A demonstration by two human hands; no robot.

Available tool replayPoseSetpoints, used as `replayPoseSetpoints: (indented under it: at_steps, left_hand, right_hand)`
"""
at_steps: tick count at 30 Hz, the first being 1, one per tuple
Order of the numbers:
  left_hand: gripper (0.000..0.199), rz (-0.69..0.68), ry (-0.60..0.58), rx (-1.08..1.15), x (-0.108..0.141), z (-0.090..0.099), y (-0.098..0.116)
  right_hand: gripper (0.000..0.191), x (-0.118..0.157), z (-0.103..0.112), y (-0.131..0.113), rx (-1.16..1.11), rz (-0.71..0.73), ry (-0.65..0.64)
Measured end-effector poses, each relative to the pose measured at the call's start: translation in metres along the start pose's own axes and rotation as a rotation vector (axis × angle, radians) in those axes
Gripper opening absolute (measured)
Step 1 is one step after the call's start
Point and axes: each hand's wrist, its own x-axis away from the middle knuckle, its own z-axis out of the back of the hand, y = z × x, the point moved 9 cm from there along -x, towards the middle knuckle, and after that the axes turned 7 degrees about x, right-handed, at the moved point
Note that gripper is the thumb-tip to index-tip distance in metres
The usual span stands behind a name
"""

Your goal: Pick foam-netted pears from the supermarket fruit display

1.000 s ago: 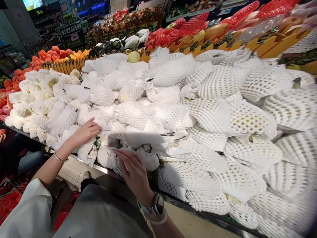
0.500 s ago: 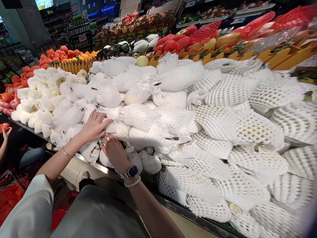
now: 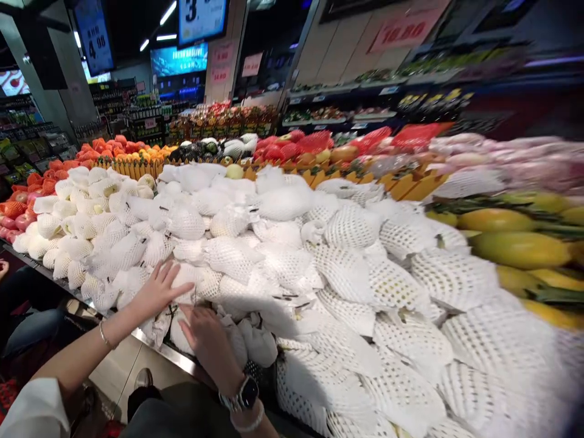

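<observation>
My left hand (image 3: 159, 289) rests on the pile with its fingers spread, on fruit in white wrapping. Just right of and nearer than it is my right hand (image 3: 206, 339), its fingers stretched out and partly hidden from above, at the front edge of the pile. Neither hand shows anything gripped. A netted fruit (image 3: 208, 283) lies just beyond my fingers. Beside my right hand, round white-wrapped fruit (image 3: 257, 342) sits low by the stand's edge. Larger fruit in white foam nets (image 3: 340, 340) fills the stand to the right.
The stand's metal edge (image 3: 182, 359) runs in front of me. Orange-netted fruit (image 3: 50, 176) lies far left, with a yellow fence divider (image 3: 319, 177) behind. Bare yellow-green fruit (image 3: 520, 248) is at the right. Another person's leg (image 3: 31, 328) shows at the left.
The view has tilted up and turned right, bringing in signs and the yellow-green fruit. My left fingers have spread, and my right hand has opened away from the wrapping.
</observation>
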Motion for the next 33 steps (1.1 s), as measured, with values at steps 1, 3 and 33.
replayPoseSetpoints:
  at_steps: [1, 3, 33]
  left_hand:
    - [0.065, 0.003, -0.004, -0.011, 0.004, -0.002, 0.006]
    - [0.063, 0.019, -0.029, 0.0, 0.008, -0.007, 0.014]
    - [0.054, 0.191, 0.122, 0.045, 0.011, -0.026, -0.028]
  right_hand:
    - [0.032, 0.007, 0.002, -0.003, -0.004, 0.014, 0.028]
    - [0.038, 0.019, 0.004, -0.008, -0.005, 0.04, 0.089]
    - [0.025, 0.096, 0.003, -0.017, -0.252, 0.369, 0.617]
